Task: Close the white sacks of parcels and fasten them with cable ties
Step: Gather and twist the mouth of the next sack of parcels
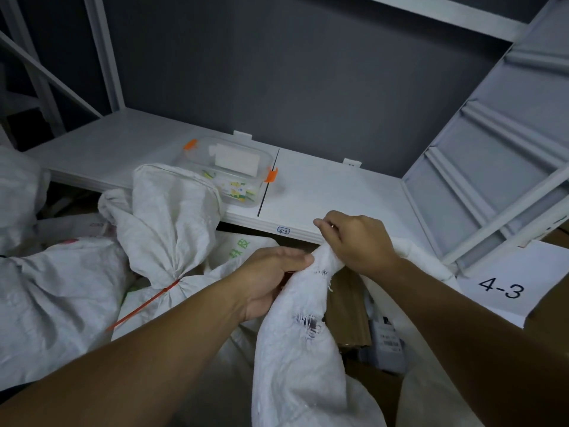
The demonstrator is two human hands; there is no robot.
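From my screen far away, I look down at 2 bare hands working on a white woven sack with a torn hole (292, 365). It stands low in the middle, right in front of the white metal shelf (323, 192). The left hand (271, 278) is wrapped round the bunched-up neck of this sack and squeezes it. The right hand (360, 241) grips the very top of the same bunch, with its fingers curled in. I see a tiny bit of red under the left hand, but I cannot tell what it is.

I think this sack is only partly done. On its right side the mouth is not shut yet, and a brown cardboard parcel (348, 303) shows in the gap. I see no tie round its neck. So the rest of the cloth needs to be pulled in. Then a tie must go on and be pulled tight.

1 job looks finished. To the left, a tied white woven sack (166, 211) has a red cable tie (144, 305) tight round its neck, with the long tail sticking out. A crumpled white sack (46, 303) lies at the far left, but I cannot see if it is tied.

On the shelf sits a clear plastic box with orange clips (228, 167). A white paper sign (498, 288) on the right says 4-3.
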